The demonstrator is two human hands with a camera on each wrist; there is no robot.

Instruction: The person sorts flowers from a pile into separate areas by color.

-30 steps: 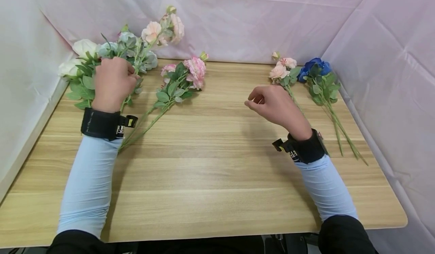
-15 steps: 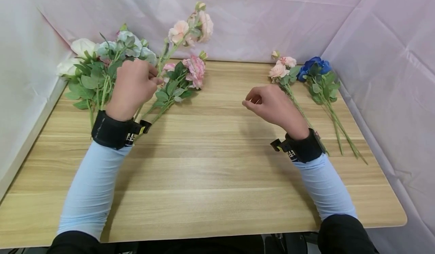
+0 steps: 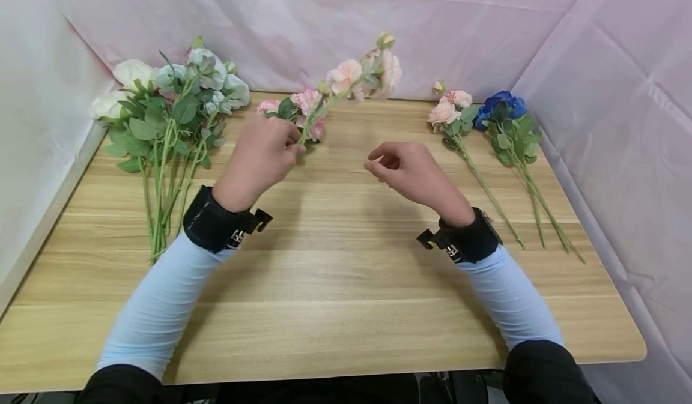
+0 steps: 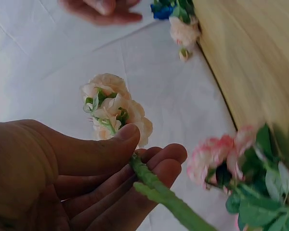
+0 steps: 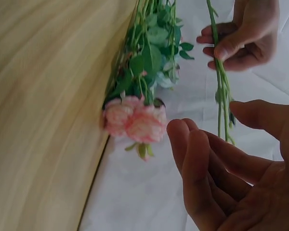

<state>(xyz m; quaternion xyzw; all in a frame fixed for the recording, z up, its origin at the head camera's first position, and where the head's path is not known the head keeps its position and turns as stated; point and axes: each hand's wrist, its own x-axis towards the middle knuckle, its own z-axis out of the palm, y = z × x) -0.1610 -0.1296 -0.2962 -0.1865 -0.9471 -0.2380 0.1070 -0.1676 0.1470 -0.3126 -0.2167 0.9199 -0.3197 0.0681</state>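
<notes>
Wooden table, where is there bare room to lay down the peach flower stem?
The wooden table is bare along the near edge and mid-table, between the white and green bunch and the blue flower stem. The back corners are crowded.

The left hand [image 3: 263,155] hides the lower stem of the pale pink spray [image 3: 361,78]; wrist views are blurred.

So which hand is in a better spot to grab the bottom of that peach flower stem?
Probably the right hand. It is empty, fingers loosely curled, close beside the long green stem of the peach artificial flower. The left hand already pinches that stem between thumb and fingers, so it is busy.
</notes>
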